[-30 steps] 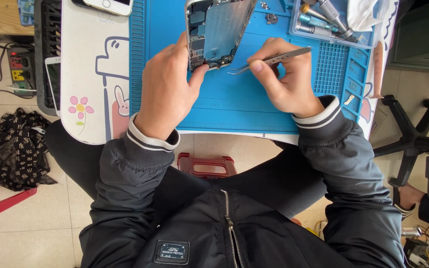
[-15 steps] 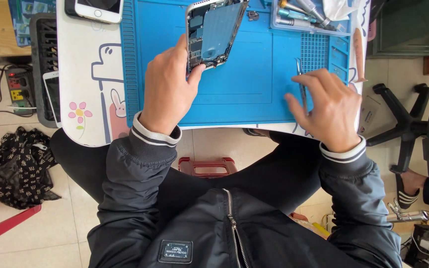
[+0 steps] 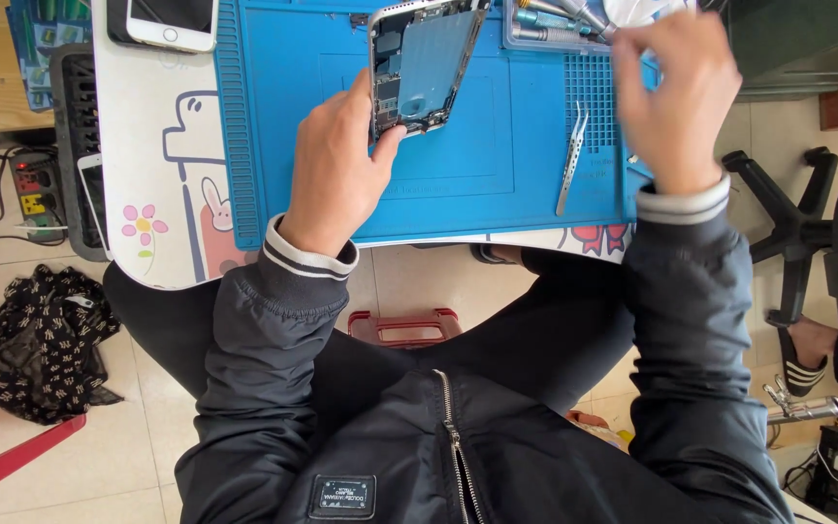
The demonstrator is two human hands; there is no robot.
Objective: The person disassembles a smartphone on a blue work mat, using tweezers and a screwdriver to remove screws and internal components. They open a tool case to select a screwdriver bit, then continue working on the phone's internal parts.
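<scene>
An opened phone (image 3: pixel 421 66) with its insides showing lies on a blue work mat (image 3: pixel 497 194). My left hand (image 3: pixel 334 170) rests on the mat and grips the phone's lower left corner with thumb and fingers. Silver tweezers (image 3: pixel 570 158) lie loose on the mat's gridded right part. My right hand (image 3: pixel 676 92) is raised over the mat's right end, reaching toward a tray of screwdrivers (image 3: pixel 550 21) at the top; it is blurred and its fingers are hidden from view.
A white phone (image 3: pixel 169 21) lies face up on the cartoon-printed desk mat (image 3: pixel 157 175) at left. A power strip (image 3: pixel 33 184) and a black patterned bag (image 3: pixel 31 340) sit on the floor left. A red stool (image 3: pixel 409 328) shows below; a chair base (image 3: pixel 795 228) at right.
My right hand set the tweezers down on the mat, let go and moved up toward the tool tray. My left hand kept its grip on the phone.
</scene>
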